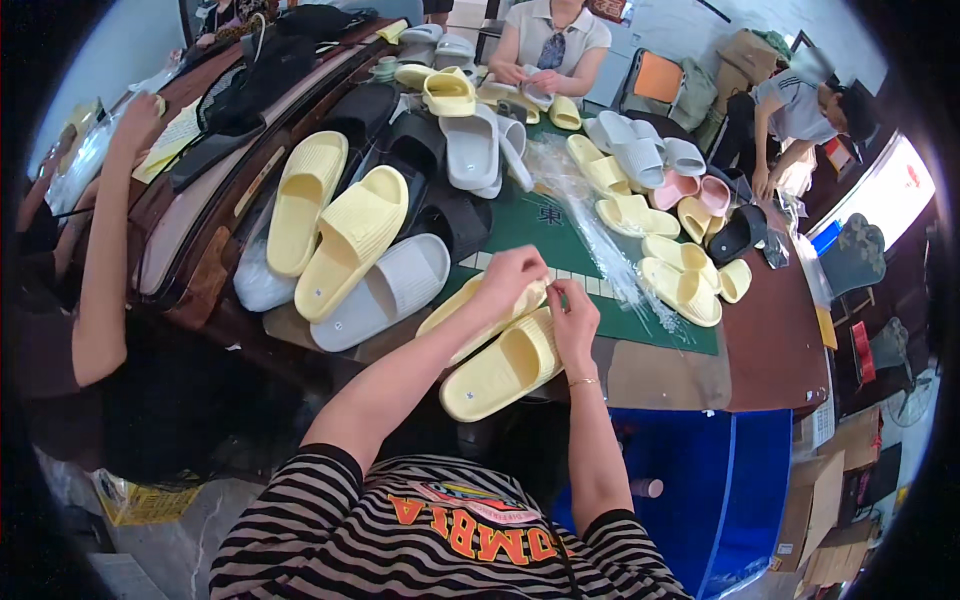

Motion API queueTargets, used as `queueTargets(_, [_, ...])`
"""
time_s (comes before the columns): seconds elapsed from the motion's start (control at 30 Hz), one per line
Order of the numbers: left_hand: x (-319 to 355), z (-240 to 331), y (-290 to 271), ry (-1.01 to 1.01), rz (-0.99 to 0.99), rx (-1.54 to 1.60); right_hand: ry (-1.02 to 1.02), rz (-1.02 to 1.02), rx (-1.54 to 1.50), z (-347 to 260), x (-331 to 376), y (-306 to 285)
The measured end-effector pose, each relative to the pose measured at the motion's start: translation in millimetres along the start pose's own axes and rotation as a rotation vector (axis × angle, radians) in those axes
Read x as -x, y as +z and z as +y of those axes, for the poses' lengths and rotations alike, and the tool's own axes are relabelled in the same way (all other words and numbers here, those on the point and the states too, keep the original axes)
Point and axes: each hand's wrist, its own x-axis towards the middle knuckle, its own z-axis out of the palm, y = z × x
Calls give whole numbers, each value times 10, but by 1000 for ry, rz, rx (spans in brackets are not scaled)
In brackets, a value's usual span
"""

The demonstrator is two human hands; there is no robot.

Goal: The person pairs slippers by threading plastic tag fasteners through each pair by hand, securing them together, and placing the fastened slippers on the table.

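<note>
Two pale yellow slide slippers lie side by side at the table's near edge, the left slipper (pixel 446 322) partly under my left forearm and the right slipper (pixel 492 382) with its heel toward me. My left hand (pixel 515 275) is closed over the strap end of the left one, fingertips pinched together. Against the strap of the other, my right hand (pixel 576 322) is also closed, thumb and forefinger pinching close to the left fingertips. Whatever is between the fingers is too small to make out.
A grey slipper (pixel 385 295) and larger yellow slippers (pixel 352 240) are piled at left. Clear plastic strips (pixel 620 270) lie on the green mat (pixel 560 235). More slippers (pixel 690 275) sit at right. Co-workers are at left, across the table and at far right. A blue panel (pixel 670 480) hangs below.
</note>
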Motion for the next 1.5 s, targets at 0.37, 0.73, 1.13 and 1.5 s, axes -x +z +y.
queueTargets(0.37, [-227, 72, -385, 22, 168, 31, 29, -12, 103, 280, 171, -177])
queueTargets(0.73, [784, 211, -150, 187, 282, -413, 268, -116, -32, 468, 83, -151])
queueTargets(1.13, [47, 43, 402, 231, -143, -660, 158, -5, -111, 355, -81, -69])
queueTargets(1.5, [-84, 172, 232, -19, -54, -118, 97, -119, -123, 178, -407, -76])
